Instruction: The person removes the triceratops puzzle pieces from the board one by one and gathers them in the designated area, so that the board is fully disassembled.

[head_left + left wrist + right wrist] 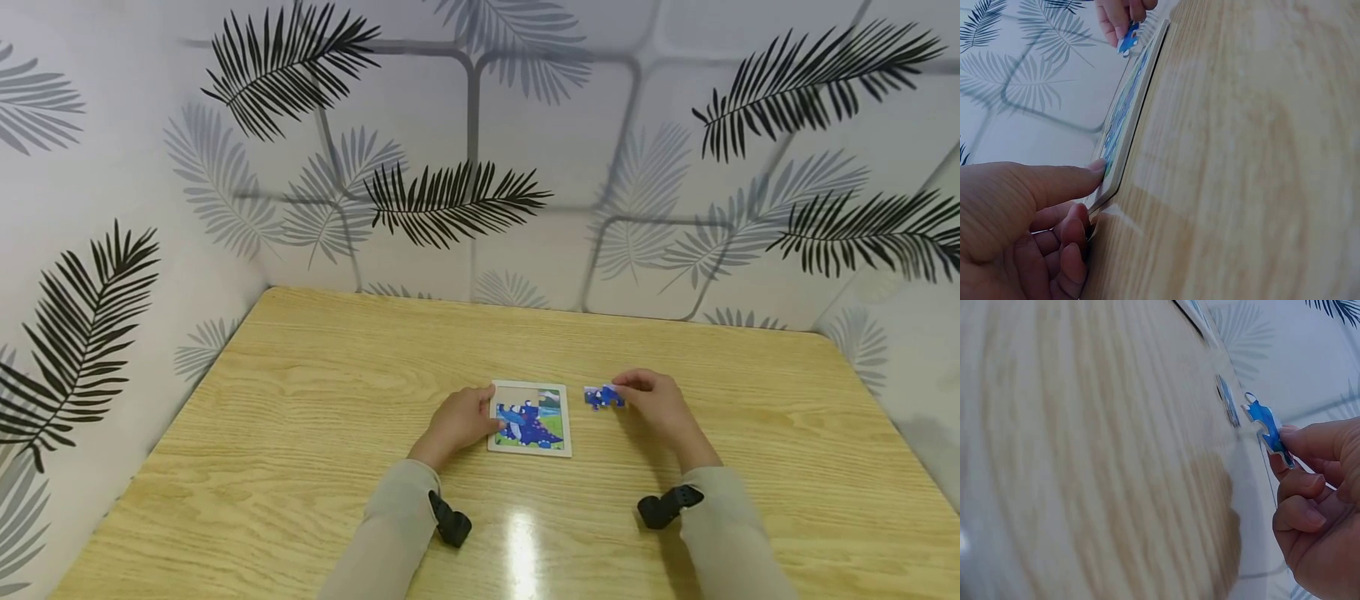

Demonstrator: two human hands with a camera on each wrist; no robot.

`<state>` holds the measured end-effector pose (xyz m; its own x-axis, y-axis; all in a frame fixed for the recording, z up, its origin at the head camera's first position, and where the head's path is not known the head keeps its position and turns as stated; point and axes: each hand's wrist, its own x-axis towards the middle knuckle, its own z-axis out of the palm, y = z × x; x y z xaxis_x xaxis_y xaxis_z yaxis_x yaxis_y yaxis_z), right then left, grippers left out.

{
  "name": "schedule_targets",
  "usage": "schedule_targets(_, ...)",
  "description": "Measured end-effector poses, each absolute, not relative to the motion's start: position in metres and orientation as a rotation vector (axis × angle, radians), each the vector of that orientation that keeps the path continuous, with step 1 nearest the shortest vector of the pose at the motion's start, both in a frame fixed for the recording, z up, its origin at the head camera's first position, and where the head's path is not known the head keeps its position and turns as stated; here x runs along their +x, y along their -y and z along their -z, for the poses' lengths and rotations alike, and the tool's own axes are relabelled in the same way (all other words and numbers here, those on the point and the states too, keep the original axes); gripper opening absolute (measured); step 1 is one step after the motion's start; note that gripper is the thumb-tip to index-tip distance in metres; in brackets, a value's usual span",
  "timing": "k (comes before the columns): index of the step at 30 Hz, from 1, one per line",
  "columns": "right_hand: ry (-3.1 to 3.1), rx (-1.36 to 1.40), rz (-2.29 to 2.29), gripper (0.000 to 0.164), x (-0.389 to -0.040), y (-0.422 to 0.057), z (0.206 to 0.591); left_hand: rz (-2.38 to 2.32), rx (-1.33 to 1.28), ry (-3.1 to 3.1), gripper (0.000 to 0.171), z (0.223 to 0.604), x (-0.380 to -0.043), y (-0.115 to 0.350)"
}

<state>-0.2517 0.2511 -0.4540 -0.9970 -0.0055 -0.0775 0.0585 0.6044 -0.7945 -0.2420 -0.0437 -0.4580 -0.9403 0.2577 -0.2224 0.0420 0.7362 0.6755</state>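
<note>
A square jigsaw tray (567, 427) with a pale wooden rim lies on the table, showing a blue dinosaur picture. Bare backing (517, 394) shows at its upper left. My left hand (459, 419) grips the tray's left side, thumb (1079, 181) on the rim and the other fingers curled at the edge. To the right of the tray, my right hand (663, 408) pinches a blue jigsaw piece (1265, 425) between thumb and fingers, raised over the table. A second jigsaw piece (1227, 401) lies flat just beyond it, overlapping it in the head view.
The wooden table (337, 358) reaches back to a wall (420, 108) with a leaf pattern. Black wrist cameras (450, 523) sit on both sleeves. Light glares off the tabletop between the forearms.
</note>
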Motion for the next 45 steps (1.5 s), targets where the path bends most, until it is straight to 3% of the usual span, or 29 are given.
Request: schedule_targets(45, -2.690, 0.099, 1.356, 0.030, -0.256, -0.271, 0.465, -0.981, 0.255, -2.646, 0.063, 0.455, -0.241, 0.045)
